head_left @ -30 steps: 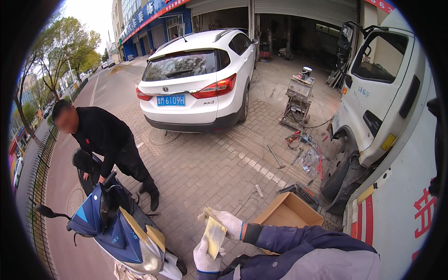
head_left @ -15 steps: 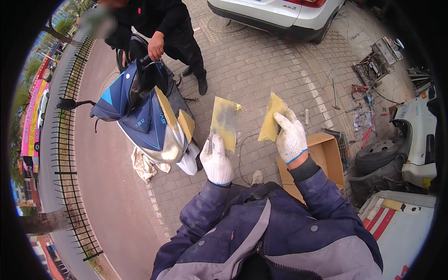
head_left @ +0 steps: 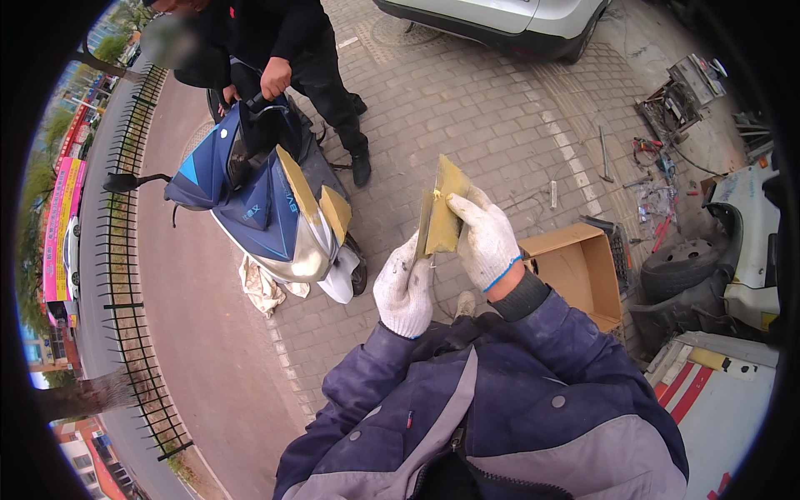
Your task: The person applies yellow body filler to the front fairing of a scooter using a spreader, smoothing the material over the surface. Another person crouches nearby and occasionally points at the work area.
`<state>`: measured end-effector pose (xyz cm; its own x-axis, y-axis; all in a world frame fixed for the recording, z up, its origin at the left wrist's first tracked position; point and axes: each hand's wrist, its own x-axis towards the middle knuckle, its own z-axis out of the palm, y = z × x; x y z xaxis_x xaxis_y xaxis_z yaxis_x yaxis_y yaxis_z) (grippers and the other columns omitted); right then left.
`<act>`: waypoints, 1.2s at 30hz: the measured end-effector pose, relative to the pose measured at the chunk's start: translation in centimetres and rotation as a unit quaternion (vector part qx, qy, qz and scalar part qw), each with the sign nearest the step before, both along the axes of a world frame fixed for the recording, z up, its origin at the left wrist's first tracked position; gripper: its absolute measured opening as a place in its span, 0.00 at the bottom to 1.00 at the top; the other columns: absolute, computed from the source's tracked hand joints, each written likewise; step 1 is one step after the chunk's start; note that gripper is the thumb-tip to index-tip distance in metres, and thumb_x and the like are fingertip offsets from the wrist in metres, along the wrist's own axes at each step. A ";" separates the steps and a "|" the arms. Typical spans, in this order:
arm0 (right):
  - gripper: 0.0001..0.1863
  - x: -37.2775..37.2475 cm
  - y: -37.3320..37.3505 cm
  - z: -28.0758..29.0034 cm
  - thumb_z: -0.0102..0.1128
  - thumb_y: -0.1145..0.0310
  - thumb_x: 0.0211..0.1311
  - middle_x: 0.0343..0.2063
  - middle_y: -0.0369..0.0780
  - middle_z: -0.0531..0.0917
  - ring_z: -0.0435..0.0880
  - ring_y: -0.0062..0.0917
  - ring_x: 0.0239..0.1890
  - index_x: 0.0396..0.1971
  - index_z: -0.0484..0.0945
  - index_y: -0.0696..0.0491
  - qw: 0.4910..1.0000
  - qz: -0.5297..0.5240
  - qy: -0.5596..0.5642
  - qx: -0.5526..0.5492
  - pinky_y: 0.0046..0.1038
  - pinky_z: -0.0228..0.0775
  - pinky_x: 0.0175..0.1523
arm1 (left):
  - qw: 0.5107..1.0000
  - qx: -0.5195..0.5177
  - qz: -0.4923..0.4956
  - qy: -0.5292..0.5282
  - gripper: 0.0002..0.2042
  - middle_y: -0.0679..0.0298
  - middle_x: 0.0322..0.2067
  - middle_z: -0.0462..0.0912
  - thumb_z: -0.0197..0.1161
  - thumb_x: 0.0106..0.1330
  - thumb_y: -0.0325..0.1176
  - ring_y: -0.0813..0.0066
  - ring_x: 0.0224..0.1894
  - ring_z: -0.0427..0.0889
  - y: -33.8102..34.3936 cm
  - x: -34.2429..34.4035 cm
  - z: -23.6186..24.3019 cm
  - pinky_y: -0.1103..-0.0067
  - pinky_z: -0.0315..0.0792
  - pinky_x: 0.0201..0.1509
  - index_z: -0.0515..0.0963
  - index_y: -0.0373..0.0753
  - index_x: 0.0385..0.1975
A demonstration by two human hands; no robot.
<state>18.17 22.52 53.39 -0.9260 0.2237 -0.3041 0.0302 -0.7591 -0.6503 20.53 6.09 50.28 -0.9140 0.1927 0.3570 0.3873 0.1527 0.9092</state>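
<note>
In front of my body, both hands wear white work gloves. My left hand (head_left: 403, 292) is closed on the lower end of a thin yellowish sheet (head_left: 424, 223), now turned nearly edge-on. My right hand (head_left: 489, 242) pinches a second yellowish sheet (head_left: 449, 187), thumb on its face. The two sheets meet or overlap, and a small yellow tuft shows where they come together. Whether they are stuck to each other I cannot tell. Their material is unclear.
Left ahead stands a blue and silver scooter (head_left: 265, 208) with yellow panels on its front. Another person (head_left: 304, 75) holds its handlebar. An open cardboard box (head_left: 583, 271) sits by my right forearm. Tools, a tyre (head_left: 685, 265) and car parts lie right; a white car (head_left: 500, 21) is ahead.
My hands have come together, bringing the two separate sheets into contact or overlap. The left sheet has turned from face-on to nearly edge-on. The other person leans lower over the scooter.
</note>
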 end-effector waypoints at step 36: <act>0.22 -4.2 7.6 -0.7 0.62 0.75 0.77 0.58 0.42 0.86 0.87 0.27 0.58 0.68 0.76 0.62 0.987 0.098 0.010 0.131 0.31 0.82 0.64 | 0.947 -0.035 -0.135 -0.288 0.32 0.52 0.70 0.78 0.62 0.80 0.37 0.67 0.65 0.83 2.6 -8.8 4.5 0.72 0.74 0.71 0.63 0.28 0.78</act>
<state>14.00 30.13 52.72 -0.9646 0.1083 -0.2405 0.1443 -0.5467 -0.8248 11.70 8.68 54.74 -0.8670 0.4526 -0.2082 -0.1360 0.1869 0.9729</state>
